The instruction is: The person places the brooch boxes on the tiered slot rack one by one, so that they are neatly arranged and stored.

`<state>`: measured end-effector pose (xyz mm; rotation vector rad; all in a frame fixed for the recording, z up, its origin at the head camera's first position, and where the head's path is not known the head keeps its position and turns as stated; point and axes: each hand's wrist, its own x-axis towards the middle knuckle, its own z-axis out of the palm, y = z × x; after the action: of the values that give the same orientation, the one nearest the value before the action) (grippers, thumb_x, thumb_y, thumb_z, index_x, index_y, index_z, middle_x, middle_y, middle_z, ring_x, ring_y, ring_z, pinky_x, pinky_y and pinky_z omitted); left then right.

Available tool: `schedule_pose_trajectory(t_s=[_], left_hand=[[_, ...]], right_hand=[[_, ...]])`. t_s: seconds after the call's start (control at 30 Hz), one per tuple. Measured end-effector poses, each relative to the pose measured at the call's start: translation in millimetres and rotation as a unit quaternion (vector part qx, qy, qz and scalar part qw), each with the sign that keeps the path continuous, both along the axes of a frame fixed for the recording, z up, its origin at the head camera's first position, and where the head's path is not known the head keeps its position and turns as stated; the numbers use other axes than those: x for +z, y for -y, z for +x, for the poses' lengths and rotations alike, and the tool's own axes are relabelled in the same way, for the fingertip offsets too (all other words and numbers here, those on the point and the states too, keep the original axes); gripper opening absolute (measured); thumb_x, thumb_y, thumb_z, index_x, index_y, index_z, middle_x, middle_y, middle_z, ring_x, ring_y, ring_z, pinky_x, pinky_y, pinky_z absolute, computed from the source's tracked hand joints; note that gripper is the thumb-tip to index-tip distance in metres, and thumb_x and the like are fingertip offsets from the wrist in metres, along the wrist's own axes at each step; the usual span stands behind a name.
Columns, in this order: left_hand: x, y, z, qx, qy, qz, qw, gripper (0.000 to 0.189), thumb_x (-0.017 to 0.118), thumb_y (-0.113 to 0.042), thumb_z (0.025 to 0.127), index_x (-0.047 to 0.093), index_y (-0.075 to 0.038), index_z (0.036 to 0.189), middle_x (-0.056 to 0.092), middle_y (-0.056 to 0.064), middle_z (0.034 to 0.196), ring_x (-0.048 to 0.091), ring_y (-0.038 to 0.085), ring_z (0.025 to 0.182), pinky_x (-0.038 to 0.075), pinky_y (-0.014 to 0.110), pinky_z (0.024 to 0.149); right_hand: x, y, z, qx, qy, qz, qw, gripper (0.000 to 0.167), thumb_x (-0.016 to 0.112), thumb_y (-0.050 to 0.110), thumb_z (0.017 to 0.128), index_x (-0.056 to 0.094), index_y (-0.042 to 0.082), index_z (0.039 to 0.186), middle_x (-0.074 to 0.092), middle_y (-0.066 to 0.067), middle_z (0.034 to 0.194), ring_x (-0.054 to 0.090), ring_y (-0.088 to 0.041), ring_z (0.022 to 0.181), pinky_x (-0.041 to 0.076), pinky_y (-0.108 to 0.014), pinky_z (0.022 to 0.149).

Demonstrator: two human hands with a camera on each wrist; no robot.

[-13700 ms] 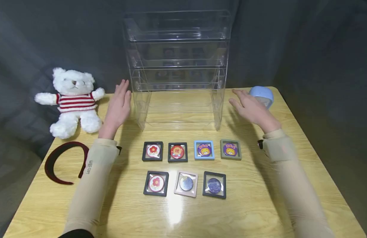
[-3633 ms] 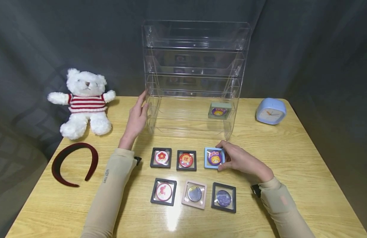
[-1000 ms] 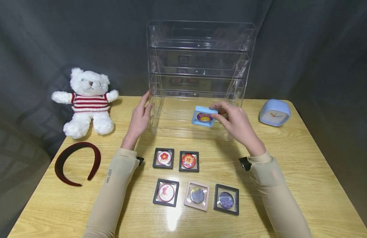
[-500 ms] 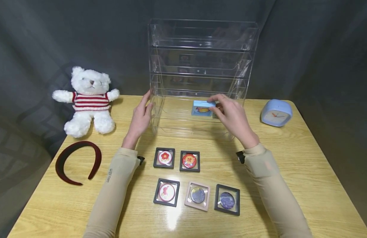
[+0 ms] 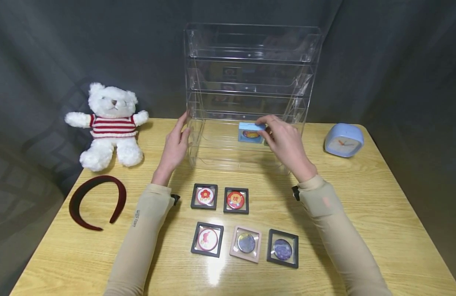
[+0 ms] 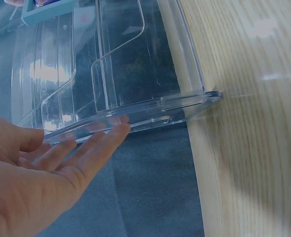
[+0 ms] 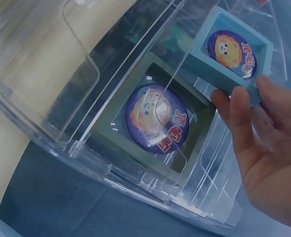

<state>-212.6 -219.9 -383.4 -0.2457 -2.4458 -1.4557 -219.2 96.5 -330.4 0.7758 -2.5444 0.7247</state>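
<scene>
My right hand (image 5: 287,146) pinches the edge of a light-blue square display frame (image 5: 247,139) at a low tier of the clear acrylic rack (image 5: 246,88). Inside that frame is a purple bear badge (image 7: 232,53), clear in the right wrist view. A green display frame (image 7: 103,121) with a similar badge stands in the rack beside it; in the head view my right hand mostly covers it. My left hand (image 5: 174,146) rests on the rack's left side, and its fingers (image 6: 103,150) lie nearly straight along the clear panel.
On the table (image 5: 361,230) before the rack lie several framed badges, including a black frame (image 5: 225,207) and a pink frame (image 5: 258,246). A white teddy bear (image 5: 113,102) and dark-red headband (image 5: 75,201) are at left, a blue clock (image 5: 344,133) at right.
Since the first frame, the green frame has gone from the table into the rack. The blue frame was lifted off the table and lowered beside it. My left hand came to the rack's side.
</scene>
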Motion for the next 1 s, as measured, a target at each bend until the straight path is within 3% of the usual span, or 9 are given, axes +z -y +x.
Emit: schedule_pose_trajectory(t_s=[0.17, 0.5, 0.77, 1.0], left_hand=[[0.3, 0.2, 0.0, 0.001, -0.002, -0.001, 1.0000, 0.054, 0.042, -0.008, 0.116, 0.034, -0.011, 0.169, 0.043, 0.019, 0.165, 0.054, 0.042, 0.141, 0.049, 0.053, 0.110], [1.0, -0.4, -0.3, 0.003, -0.001, 0.003, 1.0000, 0.053, 0.043, -0.008, 0.115, 0.036, -0.012, 0.168, 0.044, 0.018, 0.166, 0.064, 0.044, 0.119, 0.051, 0.052, 0.096], [0.6, -0.5, -0.5, 0.001, -0.006, 0.002, 1.0000, 0.053, 0.042, -0.008, 0.116, 0.035, -0.011, 0.168, 0.044, 0.018, 0.165, 0.063, 0.044, 0.123, 0.050, 0.053, 0.098], [-0.4, 0.0, -1.4, 0.006, -0.005, -0.002, 1.0000, 0.053, 0.042, -0.009, 0.116, 0.035, -0.011, 0.169, 0.044, 0.018, 0.165, 0.064, 0.043, 0.114, 0.051, 0.052, 0.093]], right_hand=[[-2.6, 3.3, -1.2, -0.003, -0.027, 0.034, 0.9991, 0.023, 0.075, 0.012, 0.102, 0.072, 0.001, 0.122, 0.076, -0.018, 0.116, 0.070, -0.032, 0.075, 0.054, -0.045, 0.057], [-5.1, 4.0, -0.9, -0.001, -0.043, 0.070, 0.9966, 0.015, 0.079, 0.008, 0.098, 0.073, 0.001, 0.111, 0.077, -0.016, 0.104, 0.068, -0.029, 0.067, 0.048, -0.041, 0.048], [-5.7, 0.1, -2.8, -0.005, -0.015, 0.093, 0.9955, 0.014, 0.074, 0.005, 0.101, 0.071, 0.000, 0.113, 0.076, -0.017, 0.105, 0.067, -0.030, 0.069, 0.051, -0.044, 0.051], [-7.1, -1.7, -3.7, -0.004, -0.015, 0.092, 0.9956, 0.017, 0.074, 0.002, 0.101, 0.071, -0.001, 0.117, 0.075, -0.018, 0.109, 0.071, -0.034, 0.080, 0.055, -0.047, 0.056]])
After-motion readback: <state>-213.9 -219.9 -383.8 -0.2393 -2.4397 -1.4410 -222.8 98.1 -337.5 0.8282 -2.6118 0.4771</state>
